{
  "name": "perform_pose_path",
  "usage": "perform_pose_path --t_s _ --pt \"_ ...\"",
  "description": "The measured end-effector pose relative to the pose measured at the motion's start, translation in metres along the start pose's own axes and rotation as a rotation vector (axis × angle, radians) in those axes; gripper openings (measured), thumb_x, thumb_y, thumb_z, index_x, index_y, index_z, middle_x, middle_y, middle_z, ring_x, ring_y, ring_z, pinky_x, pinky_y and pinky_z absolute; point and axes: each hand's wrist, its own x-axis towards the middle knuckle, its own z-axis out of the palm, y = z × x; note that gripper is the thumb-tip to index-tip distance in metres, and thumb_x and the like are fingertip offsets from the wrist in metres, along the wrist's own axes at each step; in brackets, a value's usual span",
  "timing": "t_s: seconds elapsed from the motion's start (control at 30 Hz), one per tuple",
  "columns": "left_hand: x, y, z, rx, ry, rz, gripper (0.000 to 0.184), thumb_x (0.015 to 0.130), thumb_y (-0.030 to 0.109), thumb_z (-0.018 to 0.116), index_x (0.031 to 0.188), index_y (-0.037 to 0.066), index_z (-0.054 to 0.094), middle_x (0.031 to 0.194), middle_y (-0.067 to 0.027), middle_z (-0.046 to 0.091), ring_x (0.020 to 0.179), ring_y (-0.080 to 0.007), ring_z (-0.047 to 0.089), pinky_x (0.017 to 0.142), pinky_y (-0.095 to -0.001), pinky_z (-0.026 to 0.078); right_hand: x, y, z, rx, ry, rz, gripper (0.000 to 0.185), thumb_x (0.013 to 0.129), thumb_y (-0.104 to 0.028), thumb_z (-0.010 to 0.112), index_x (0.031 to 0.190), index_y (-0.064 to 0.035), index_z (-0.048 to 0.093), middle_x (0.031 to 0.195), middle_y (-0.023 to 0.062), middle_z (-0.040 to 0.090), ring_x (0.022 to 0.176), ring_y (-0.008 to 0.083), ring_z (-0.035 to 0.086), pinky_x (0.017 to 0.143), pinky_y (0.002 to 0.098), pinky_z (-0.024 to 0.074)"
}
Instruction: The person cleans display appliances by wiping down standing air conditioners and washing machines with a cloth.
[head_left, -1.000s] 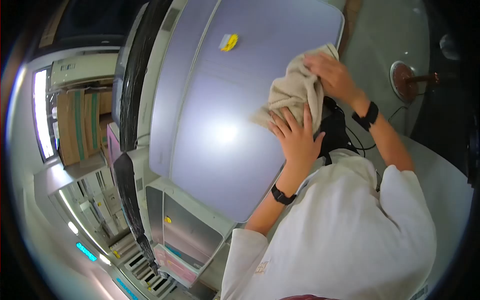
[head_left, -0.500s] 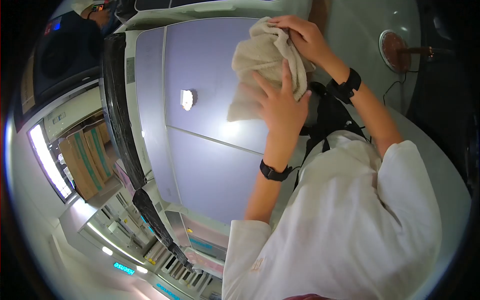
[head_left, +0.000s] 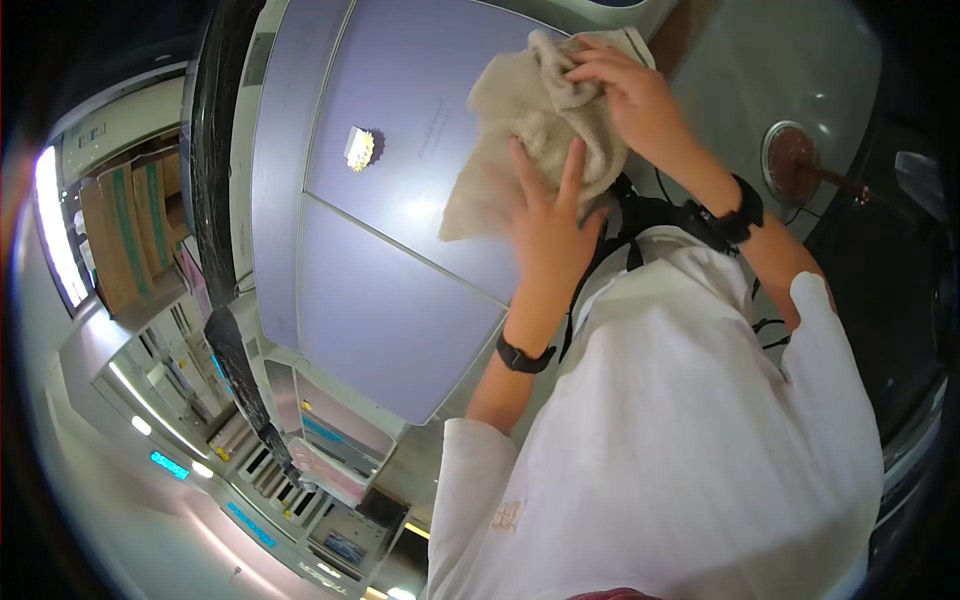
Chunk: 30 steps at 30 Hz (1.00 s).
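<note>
A beige towel (head_left: pixel 545 125) lies bunched and creased against a glossy lavender panel (head_left: pixel 375 290) with thin seams. My left hand (head_left: pixel 555 225) rests on the towel's lower part with its fingers spread; part of this hand is smeared by motion. At the towel's upper right edge, my right hand (head_left: pixel 635 95) has its fingers bent over a fold and grips it. The towel's left corner is blurred and lies flat on the panel.
A small white and yellow scalloped object (head_left: pixel 360 148) sits on the panel. Black-wrapped edging (head_left: pixel 215 170) runs along the left, with cardboard boxes (head_left: pixel 125 230) beyond. A round reddish-brown disc on a stem (head_left: pixel 790 160) stands at right.
The view has shifted, so the panel and the scalloped object appear further up and left. Both hands stay on the towel, whose upper right edge is spread out more.
</note>
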Motion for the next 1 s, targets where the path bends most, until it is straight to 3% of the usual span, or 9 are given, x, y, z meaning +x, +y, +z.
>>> perform_pose_path --t_s 0.03,0.17,0.4,0.53,0.63,0.83,0.87,0.97,1.0 --pt "-0.002 -0.002 0.000 0.005 -0.004 -0.011 0.087 0.081 0.047 0.082 0.158 0.037 0.041 0.167 -0.0278 0.015 0.147 -0.0650 0.015 0.104 -0.0845 0.026 0.006 0.000 0.004 -0.130 -0.060 -0.120 0.035 0.092 0.013 0.046 0.110 -0.0060 0.070 0.132 0.0072 0.069 0.136 0.0285 0.057 0.107 0.0351 0.0501" --pt "0.004 -0.012 -0.008 0.002 0.012 -0.092 0.082 0.084 0.047 0.079 0.157 0.036 0.043 0.168 -0.0223 0.019 0.149 -0.0633 0.012 0.104 -0.0862 0.021 0.030 0.000 0.011 -0.264 -0.136 -0.097 0.024 0.089 0.007 0.052 0.103 -0.0065 0.066 0.129 0.0042 0.070 0.138 0.0340 0.054 0.101 0.0402 0.0527" --pt "-0.012 -0.026 0.001 -0.091 0.083 -0.240 0.073 0.087 0.046 0.076 0.153 0.033 0.048 0.167 -0.0200 0.025 0.148 -0.0643 0.011 0.100 -0.0902 0.014 -0.019 -0.037 0.020 -0.298 -0.259 -0.396 0.017 0.086 0.001 0.058 0.102 -0.0020 0.064 0.129 0.0183 0.067 0.133 0.0383 0.056 0.111 0.0471 0.0466" --pt "-0.037 -0.022 -0.002 -0.089 0.048 -0.315 0.068 0.090 0.048 0.073 0.151 0.029 0.052 0.169 -0.0212 0.022 0.151 -0.0618 0.007 0.107 -0.0859 0.011 -0.019 -0.041 0.016 -0.229 -0.344 -0.439 0.025 0.083 0.003 0.057 0.106 -0.0022 0.065 0.130 0.0171 0.066 0.132 0.0369 0.057 0.113 0.0469 0.0451" --pt "-0.029 -0.035 0.002 -0.123 0.138 -0.303 0.065 0.087 0.047 0.075 0.147 0.029 0.056 0.167 -0.0209 0.025 0.147 -0.0654 0.012 0.103 -0.0889 0.014 0.000 -0.028 0.029 -0.223 -0.341 -0.466 0.031 0.082 0.003 0.059 0.111 -0.0041 0.067 0.130 0.0168 0.066 0.130 0.0357 0.058 0.114 0.0461 0.0444" --pt "-0.005 -0.050 0.023 -0.144 0.380 -0.361 0.066 0.087 0.046 0.075 0.146 0.021 0.058 0.164 -0.0270 0.029 0.147 -0.0626 0.020 0.113 -0.0756 0.024 0.014 -0.052 0.064 -0.132 -0.272 -0.474 0.033 0.082 0.005 0.056 0.113 -0.0028 0.066 0.130 0.0188 0.066 0.126 0.0380 0.060 0.113 0.0464 0.0458" --pt "-0.009 -0.045 0.020 -0.146 0.396 -0.359 0.069 0.088 0.042 0.073 0.146 0.009 0.056 0.162 -0.0302 0.031 0.149 -0.0566 0.024 0.117 -0.0678 0.027 0.005 -0.052 0.067 -0.098 -0.312 -0.478 0.034 0.082 0.005 0.056 0.113 -0.0026 0.066 0.130 0.0192 0.066 0.126 0.0382 0.060 0.112 0.0467 0.0461" --pt "-0.032 -0.036 0.039 -0.188 0.352 -0.400 0.071 0.088 0.038 0.071 0.145 0.000 0.053 0.160 -0.0310 0.033 0.150 -0.0523 0.027 0.118 -0.0651 0.027 -0.022 -0.074 0.065 -0.032 -0.445 -0.456 0.035 0.082 0.007 0.056 0.115 -0.0006 0.065 0.131 0.0219 0.065 0.127 0.0411 0.059 0.109 0.0458 0.0478" --pt "-0.041 -0.033 0.040 -0.207 0.436 -0.385 0.069 0.089 0.034 0.069 0.142 -0.007 0.053 0.158 -0.0311 0.037 0.149 -0.0514 0.029 0.119 -0.0626 0.027 -0.029 -0.083 0.064 -0.009 -0.494 -0.441 0.036 0.081 0.008 0.056 0.116 -0.0001 0.065 0.132 0.0227 0.064 0.128 0.0421 0.058 0.108 0.0457 0.0479"
